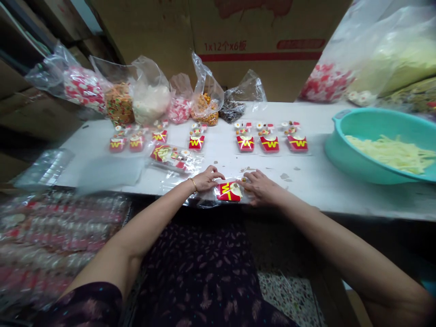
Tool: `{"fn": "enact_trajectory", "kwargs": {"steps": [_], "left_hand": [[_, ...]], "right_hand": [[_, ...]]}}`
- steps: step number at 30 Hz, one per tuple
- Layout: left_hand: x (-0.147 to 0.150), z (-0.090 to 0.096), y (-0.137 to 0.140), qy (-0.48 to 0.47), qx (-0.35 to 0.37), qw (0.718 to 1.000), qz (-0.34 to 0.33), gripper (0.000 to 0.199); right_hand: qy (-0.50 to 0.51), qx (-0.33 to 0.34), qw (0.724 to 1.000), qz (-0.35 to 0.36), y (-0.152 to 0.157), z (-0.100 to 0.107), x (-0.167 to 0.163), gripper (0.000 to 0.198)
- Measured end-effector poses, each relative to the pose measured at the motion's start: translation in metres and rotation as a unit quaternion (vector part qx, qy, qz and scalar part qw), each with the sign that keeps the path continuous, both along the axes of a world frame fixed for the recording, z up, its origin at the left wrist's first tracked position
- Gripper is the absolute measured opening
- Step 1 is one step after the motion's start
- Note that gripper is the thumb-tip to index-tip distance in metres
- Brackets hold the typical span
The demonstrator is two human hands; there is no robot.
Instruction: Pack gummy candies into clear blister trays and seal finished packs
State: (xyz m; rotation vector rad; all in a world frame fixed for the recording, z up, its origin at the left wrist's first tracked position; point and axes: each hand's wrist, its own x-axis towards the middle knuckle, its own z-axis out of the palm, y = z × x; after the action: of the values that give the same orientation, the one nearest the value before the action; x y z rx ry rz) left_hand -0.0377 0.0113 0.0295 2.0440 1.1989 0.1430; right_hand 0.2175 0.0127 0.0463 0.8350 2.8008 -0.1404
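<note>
White table point(306, 187) in a cramped work space, with a large printed cardboard box point(259, 27) standing behind it. At the table's near edge, in the middle, lies a clear plastic packet point(229, 191) holding a red carton shape with a yellow zigzag mark and a pale filling. The left hand point(206, 178) is partly curled at one end of it, the right hand point(262, 187) bent-fingered at the other; whether either pinches the film cannot be told.

The packet looks light. Its outer film is probably slippery and easily creased, the red piece inside stiffer, the filling perhaps easily crushed. Its ends or side edges seem the best hold, with no pressure on the middle.

Farther back are small red cartons point(270, 145) in a broken row, then knotted or gathered clear bags point(151, 102) of small coloured pieces. To the right, a turquoise basin point(344, 156) holds pale strips point(391, 154). To the left are a similar filled pack point(177, 158) and flat translucent sheets point(111, 172). Below lies speckled floor point(289, 290).
</note>
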Motion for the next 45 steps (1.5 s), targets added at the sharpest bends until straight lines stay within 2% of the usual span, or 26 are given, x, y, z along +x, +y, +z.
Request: {"fn": "enact_trajectory", "kwargs": {"steps": [6, 10, 13, 18, 21, 23, 28, 32, 34, 36, 38, 40, 41, 43, 45], "left_hand": [[0.014, 0.011, 0.014, 0.141, 0.014, 0.986, -0.082, 0.009], [0.027, 0.019, 0.006, 0.176, 0.057, 0.978, -0.097, 0.014], [0.037, 0.021, -0.002, 0.132, 0.084, 0.983, -0.098, 0.016], [0.046, 0.014, 0.0, 0.051, 0.076, 0.989, -0.114, 0.009], [0.042, 0.009, 0.007, 0.008, 0.07, 0.989, -0.126, 0.008], [0.033, 0.009, 0.01, -0.028, 0.076, 0.991, -0.11, 0.007], [-0.003, 0.021, 0.012, -0.095, 0.117, 0.989, -0.01, 0.007], [-0.013, 0.027, 0.007, -0.097, 0.111, 0.989, 0.0, 0.008], [-0.009, 0.028, 0.003, -0.102, 0.098, 0.99, -0.002, 0.01], [-0.002, 0.029, -0.002, -0.117, 0.09, 0.989, -0.011, 0.01], [0.004, 0.033, -0.009, -0.139, 0.094, 0.986, -0.023, 0.01], [0.008, 0.04, -0.017, -0.158, 0.105, 0.981, -0.033, 0.01], [0.009, 0.043, -0.021, -0.162, 0.109, 0.98, -0.036, 0.01], [0.009, 0.05, -0.029, -0.155, 0.11, 0.981, -0.036, 0.011], [0.005, 0.054, -0.037, -0.124, 0.109, 0.986, -0.031, 0.011]], "right_hand": [[0.011, -0.014, 1.0, -0.007, 0.001, -0.001, 0.001, 0.085], [0.046, -0.029, 0.998, -0.009, 0.002, -0.007, 0.003, 0.086], [0.065, -0.036, 0.997, -0.013, 0.002, -0.009, 0.002, 0.085], [0.073, -0.032, 0.996, -0.032, -0.001, -0.006, -0.007, 0.09], [0.072, -0.027, 0.996, -0.044, -0.001, -0.004, -0.012, 0.09], [0.072, -0.03, 0.996, -0.049, 0.0, -0.004, -0.009, 0.089], [0.073, -0.002, 0.992, -0.099, 0.007, -0.003, 0.03, 0.084], [0.037, 0.003, 0.984, -0.176, 0.015, -0.007, 0.069, 0.083], [0.046, 0.008, 0.978, -0.205, 0.014, -0.006, 0.075, 0.085], [0.11, 0.023, 0.97, -0.215, 0.005, 0.001, 0.064, 0.079], [0.213, 0.003, 0.957, -0.197, -0.011, 0.011, 0.038, 0.063], [0.312, -0.077, 0.933, -0.158, -0.03, 0.019, 0.004, 0.047], [0.346, -0.122, 0.919, -0.142, -0.039, 0.022, -0.012, 0.045], [0.368, -0.176, 0.902, -0.141, -0.053, 0.024, -0.038, 0.04], [0.345, -0.205, 0.905, -0.139, -0.06, 0.023, -0.05, 0.025]]}}
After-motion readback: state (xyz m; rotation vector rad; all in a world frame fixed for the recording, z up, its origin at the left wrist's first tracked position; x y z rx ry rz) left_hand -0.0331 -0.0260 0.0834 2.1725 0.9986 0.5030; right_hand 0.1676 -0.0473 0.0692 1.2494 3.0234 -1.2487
